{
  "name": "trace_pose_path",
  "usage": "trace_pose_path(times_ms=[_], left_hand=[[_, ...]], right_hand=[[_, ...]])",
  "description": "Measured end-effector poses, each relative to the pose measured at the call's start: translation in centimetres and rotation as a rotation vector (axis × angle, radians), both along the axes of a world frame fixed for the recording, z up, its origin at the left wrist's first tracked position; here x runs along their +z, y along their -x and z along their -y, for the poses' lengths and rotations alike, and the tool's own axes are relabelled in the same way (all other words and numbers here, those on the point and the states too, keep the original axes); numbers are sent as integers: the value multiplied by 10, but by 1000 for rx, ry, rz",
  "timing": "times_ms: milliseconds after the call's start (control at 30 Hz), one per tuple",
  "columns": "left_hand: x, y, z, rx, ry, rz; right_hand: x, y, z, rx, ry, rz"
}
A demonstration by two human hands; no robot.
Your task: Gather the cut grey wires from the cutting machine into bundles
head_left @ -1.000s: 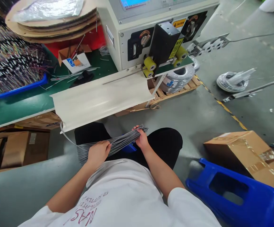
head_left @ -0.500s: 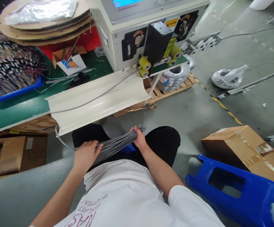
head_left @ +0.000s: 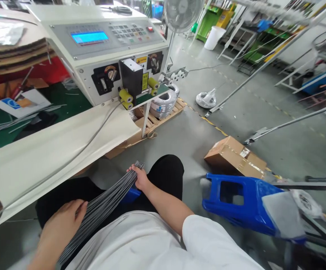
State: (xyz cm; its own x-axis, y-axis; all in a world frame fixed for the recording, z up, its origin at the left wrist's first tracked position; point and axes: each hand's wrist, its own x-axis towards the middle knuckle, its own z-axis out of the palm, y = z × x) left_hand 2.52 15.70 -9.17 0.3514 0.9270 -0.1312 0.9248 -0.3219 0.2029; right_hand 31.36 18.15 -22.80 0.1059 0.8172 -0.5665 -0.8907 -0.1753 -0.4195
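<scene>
grey cable bundle [head_left: 103,204] judged light and springy, best held near end gripped by right hand [head_left: 141,178]; closure of left hand [head_left: 63,220] cannot be told.

left hand [head_left: 60,223] now farther along the grey wire bundle [head_left: 103,204] from the right hand's [head_left: 142,180] fingers, cable [head_left: 90,140] now running the tray's [head_left: 120,125] length beyond the left fingers [head_left: 71,205], fan [head_left: 182,11] and keypad [head_left: 129,33] newly in view well beyond the right fingers [head_left: 136,170]

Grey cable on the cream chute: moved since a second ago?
Yes. Judged against the cream chute, the grey cable now reaches much farther left from the yellow rollers.
</scene>
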Motion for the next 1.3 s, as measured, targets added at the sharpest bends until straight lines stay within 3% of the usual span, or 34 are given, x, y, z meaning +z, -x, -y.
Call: trace_pose_path(times_ms=[133,200,367,567,667,900,1033,1133,1300], left_hand=[[29,-43,-24,-301,-321,141],[45,-63,-42,-330,-456,174],[69,-100,-99,-124,-609,157],[66,-114,-138,89,-515,95],[67,-116,-135,125,-450,62],[71,-105,-115,44,-407,16],[66,-85,-90,-90,-542,-27],[54,-74,-60,-248,-620,-32],[17,-66,-11,-298,-428,-96]], right_hand=[[4,-1,2,-10,-22,22],[5,-1,2,-9,-26,30],[5,-4,2,-6,-4,35],[8,-7,-1,4,-7,26],[8,-8,-2,20,6,16],[9,-7,-6,35,11,4],[12,-8,-6,27,40,-4],[12,-8,-5,23,20,-21],[7,-9,-2,21,10,-2]])
